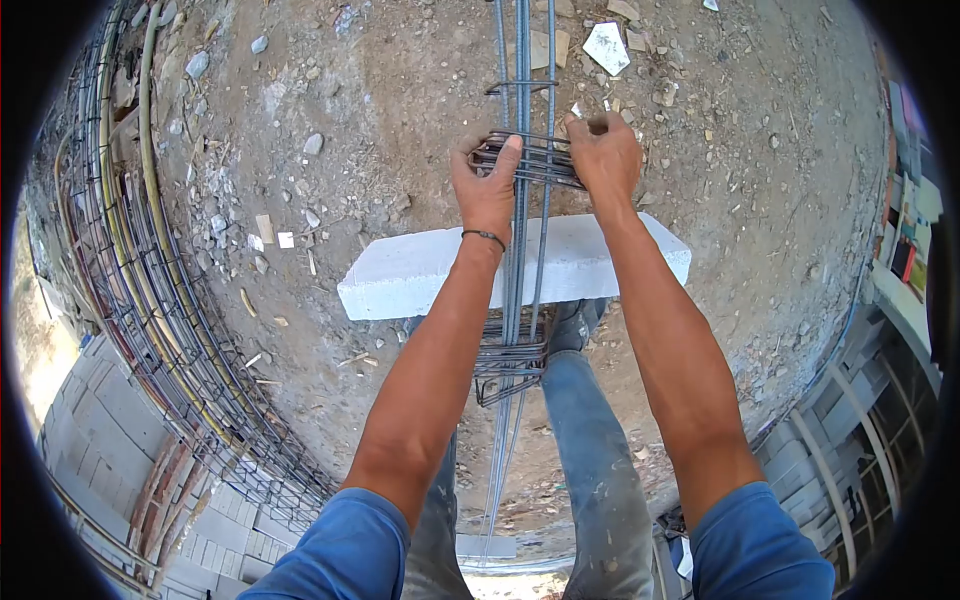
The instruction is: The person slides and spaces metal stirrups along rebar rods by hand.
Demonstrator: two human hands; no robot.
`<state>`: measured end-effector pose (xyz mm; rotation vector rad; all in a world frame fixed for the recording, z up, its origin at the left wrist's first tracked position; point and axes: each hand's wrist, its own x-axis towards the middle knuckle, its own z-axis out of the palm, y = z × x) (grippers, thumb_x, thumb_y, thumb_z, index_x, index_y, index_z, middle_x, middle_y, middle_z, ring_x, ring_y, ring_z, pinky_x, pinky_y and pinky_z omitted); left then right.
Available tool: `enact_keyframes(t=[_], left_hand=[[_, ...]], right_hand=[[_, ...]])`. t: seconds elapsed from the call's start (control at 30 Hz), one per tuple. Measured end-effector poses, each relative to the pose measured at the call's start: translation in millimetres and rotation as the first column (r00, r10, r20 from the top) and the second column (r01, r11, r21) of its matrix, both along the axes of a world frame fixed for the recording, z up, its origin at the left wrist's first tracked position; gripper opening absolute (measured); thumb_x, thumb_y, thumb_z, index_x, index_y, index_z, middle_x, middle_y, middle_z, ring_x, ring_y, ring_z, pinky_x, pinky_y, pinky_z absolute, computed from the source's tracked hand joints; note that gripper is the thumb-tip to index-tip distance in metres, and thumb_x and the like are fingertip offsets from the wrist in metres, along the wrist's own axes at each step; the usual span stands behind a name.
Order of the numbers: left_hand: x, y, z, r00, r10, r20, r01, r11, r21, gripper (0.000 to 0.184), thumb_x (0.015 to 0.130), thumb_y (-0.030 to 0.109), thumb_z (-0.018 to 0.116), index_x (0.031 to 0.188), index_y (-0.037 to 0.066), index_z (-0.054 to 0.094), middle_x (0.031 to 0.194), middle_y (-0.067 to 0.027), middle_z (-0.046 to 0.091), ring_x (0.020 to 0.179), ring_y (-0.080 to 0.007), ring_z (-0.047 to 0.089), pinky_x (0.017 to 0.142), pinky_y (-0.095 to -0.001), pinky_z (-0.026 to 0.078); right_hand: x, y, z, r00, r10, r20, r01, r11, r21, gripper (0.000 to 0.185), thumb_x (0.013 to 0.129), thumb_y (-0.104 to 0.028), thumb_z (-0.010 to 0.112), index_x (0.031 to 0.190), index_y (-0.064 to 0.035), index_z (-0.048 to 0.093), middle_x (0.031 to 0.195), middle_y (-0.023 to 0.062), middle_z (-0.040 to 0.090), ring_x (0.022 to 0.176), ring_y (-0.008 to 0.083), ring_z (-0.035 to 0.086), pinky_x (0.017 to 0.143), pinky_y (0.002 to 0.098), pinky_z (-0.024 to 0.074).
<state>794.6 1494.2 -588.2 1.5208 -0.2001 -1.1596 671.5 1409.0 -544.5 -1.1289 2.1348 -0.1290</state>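
Note:
Long steel bars (512,250) run lengthwise between my legs and over a white block (410,272). My left hand (487,180) is closed on the left side of a bunch of square wire stirrups (540,160) that surrounds the bars, its thumb on top. On the bunch's right side, my right hand (605,160) has its fingers curled at the stirrup ends. Farther up, a single stirrup (520,87) sits around the bars. A second bunch of stirrups (510,358) hangs on the bars below the block, near my legs.
Tied rebar cages (150,300) curve along the left side. Stones (313,144) and a broken white tile (606,48) lie on the dirt ground. Grey blocks (100,400) are at the lower left, and poles (825,480) lean at the lower right.

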Motion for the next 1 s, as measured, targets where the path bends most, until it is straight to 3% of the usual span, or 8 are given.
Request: enact_keyframes(t=[0.07,0.2,0.27,0.5,0.6,0.67,0.8,1.0], left_hand=[[-1,2,-2,1.0,0.022,-0.012,-0.022,1.0,-0.012,0.055,0.088,0.028,0.084,0.125,-0.001,0.055,0.109,-0.009,0.063,0.096,-0.015,0.06,0.084,-0.0282,0.051],[1,1,-6,0.997,0.016,-0.082,-0.015,1.0,0.009,0.055,0.089,0.033,0.083,0.121,-0.002,0.056,0.106,-0.0096,0.062,0.093,-0.0149,0.059,0.084,-0.0281,0.051],[2,-2,-3,1.0,0.001,-0.031,0.001,0.998,0.069,0.062,0.089,0.042,0.081,0.123,-0.004,0.056,0.104,-0.0104,0.062,0.092,-0.016,0.059,0.083,-0.0293,0.051],[4,-13,14,0.994,-0.089,0.065,0.074,0.975,0.21,0.075,0.089,0.052,0.077,0.126,-0.009,0.054,0.101,-0.0102,0.06,0.09,-0.0181,0.059,0.08,-0.0317,0.05],[4,-16,9,0.994,-0.075,0.081,0.053,0.968,0.244,0.066,0.087,0.048,0.08,0.117,-0.006,0.058,0.102,-0.0109,0.06,0.092,-0.0166,0.057,0.082,-0.0308,0.049],[6,-13,3,0.997,-0.073,-0.021,0.076,0.974,0.213,0.066,0.088,0.048,0.078,0.118,-0.007,0.058,0.102,-0.0112,0.06,0.092,-0.0175,0.057,0.083,-0.0312,0.049],[9,-16,6,0.997,-0.075,0.013,0.071,0.975,0.21,0.064,0.09,0.044,0.076,0.126,-0.006,0.056,0.1,-0.0105,0.061,0.09,-0.0181,0.057,0.081,-0.0314,0.049],[20,-18,9,0.929,-0.215,0.302,0.236,0.971,-0.036,0.05,0.1,0.037,0.065,0.14,0.009,0.051,0.097,-0.0059,0.061,0.079,-0.0111,0.054,0.067,-0.028,0.046]], right_hand=[[5,-5,20,0.908,0.332,-0.255,-0.416,0.647,-0.639,0.028,0.085,-0.021,0.072,0.105,-0.0022,0.073,0.1,0.0191,0.071,0.102,0.0366,0.067,0.085,0.0498,0.0521],[32,-38,27,0.722,0.675,-0.152,-0.564,0.448,-0.694,0.027,0.083,-0.008,0.068,0.109,-0.0049,0.071,0.1,0.0153,0.067,0.102,0.0355,0.064,0.082,0.0485,0.0535],[44,-47,19,0.52,0.782,-0.343,-0.816,0.335,-0.471,0.024,0.082,-0.004,0.066,0.105,-0.0064,0.071,0.099,0.0148,0.066,0.1,0.035,0.065,0.082,0.0472,0.0546],[25,-46,16,0.555,0.759,-0.341,-0.783,0.337,-0.522,0.021,0.082,0.0,0.065,0.1,-0.0098,0.069,0.095,0.0128,0.065,0.094,0.0333,0.067,0.08,0.0478,0.0549],[-11,-50,7,0.754,0.599,-0.27,-0.578,0.41,-0.706,0.018,0.085,0.001,0.063,0.099,-0.0081,0.068,0.087,0.0127,0.067,0.084,0.0334,0.069,0.074,0.0456,0.0545],[-40,-45,-9,0.874,0.487,-0.005,-0.398,0.708,-0.584,0.015,0.088,0.001,0.061,0.1,-0.0056,0.068,0.082,0.0151,0.07,0.079,0.0333,0.07,0.07,0.0424,0.0536],[-45,-29,-17,0.76,0.629,0.16,-0.48,0.711,-0.514,0.017,0.087,0.004,0.06,0.099,-0.004,0.069,0.088,0.0192,0.072,0.085,0.0351,0.072,0.075,0.0426,0.0541],[-41,-34,-18,0.646,0.763,0.011,-0.678,0.58,-0.451,0.03,0.082,0.008,0.055,0.107,-0.0014,0.069,0.092,0.0219,0.072,0.089,0.04,0.07,0.082,0.0451,0.0549]])
